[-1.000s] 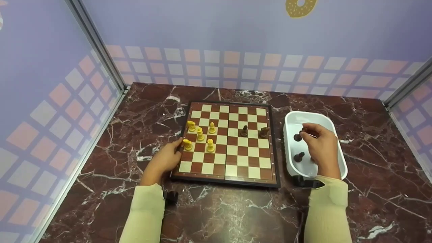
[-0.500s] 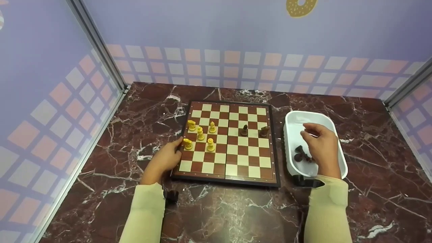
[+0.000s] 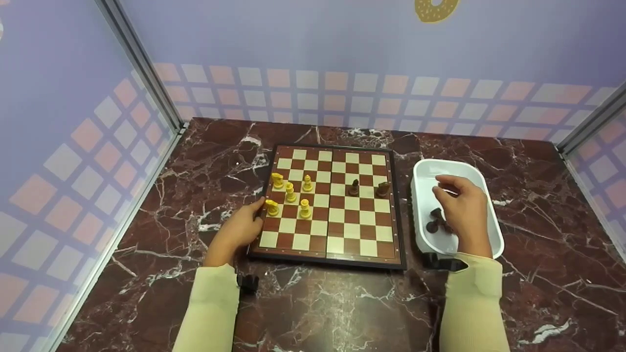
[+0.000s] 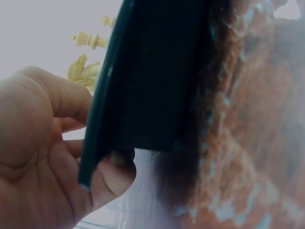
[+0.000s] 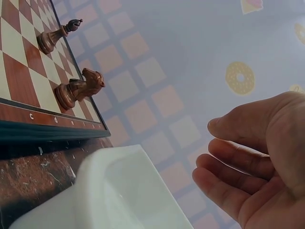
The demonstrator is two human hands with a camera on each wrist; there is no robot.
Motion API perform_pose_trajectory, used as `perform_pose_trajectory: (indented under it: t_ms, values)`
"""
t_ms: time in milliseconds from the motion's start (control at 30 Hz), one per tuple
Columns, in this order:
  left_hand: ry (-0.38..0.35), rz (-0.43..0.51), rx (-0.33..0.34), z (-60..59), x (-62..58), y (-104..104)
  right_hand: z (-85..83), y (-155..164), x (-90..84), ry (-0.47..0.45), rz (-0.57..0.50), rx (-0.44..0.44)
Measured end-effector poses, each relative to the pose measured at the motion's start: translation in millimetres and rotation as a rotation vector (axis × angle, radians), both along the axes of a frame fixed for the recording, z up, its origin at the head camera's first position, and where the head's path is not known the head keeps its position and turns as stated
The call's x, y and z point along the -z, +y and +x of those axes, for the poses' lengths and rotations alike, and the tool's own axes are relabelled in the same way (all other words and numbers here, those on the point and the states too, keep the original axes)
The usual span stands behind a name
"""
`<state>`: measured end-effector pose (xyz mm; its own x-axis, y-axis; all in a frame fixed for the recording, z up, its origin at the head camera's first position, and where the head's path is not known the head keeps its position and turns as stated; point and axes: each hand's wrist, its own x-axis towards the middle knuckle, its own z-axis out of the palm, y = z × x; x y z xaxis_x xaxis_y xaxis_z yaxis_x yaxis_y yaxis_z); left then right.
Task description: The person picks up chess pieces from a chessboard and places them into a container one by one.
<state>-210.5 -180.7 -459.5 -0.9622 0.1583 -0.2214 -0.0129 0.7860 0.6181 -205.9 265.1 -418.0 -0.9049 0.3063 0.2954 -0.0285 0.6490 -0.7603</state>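
A folding chessboard lies on the table. My left hand grips its left edge; in the left wrist view, a fingertip curls under the board's dark side. My right hand is over the white tray at the board's right, fingers loosely bent and nothing between them. Dark chess pieces lie inside the tray near that hand, partly hidden by it. A dark bishop and a dark knight stand on the board's right half.
Several yellow pieces, among them a knight, a bishop and a rook, stand on the board's left half. The dark red marble table meets patterned walls at the back and sides.
My right hand has let go of a dark chess piece, which dropped among the others in the tray. The hand remains over the tray. My left hand stays at the board's edge.
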Motion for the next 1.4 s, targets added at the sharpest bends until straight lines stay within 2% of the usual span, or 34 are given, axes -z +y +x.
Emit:
perform_pose_trajectory:
  t_ms: [833, 1400]
  values:
    - [0.018, -0.002, 0.01, -0.3, 0.0, -0.1, -7.2, -30.8, 4.0, 0.107, -0.072, -0.092]
    - [0.011, -0.003, 0.016, 0.0, -0.9, -1.0, -12.6, -51.4, 8.3, 0.119, -0.003, -0.169]
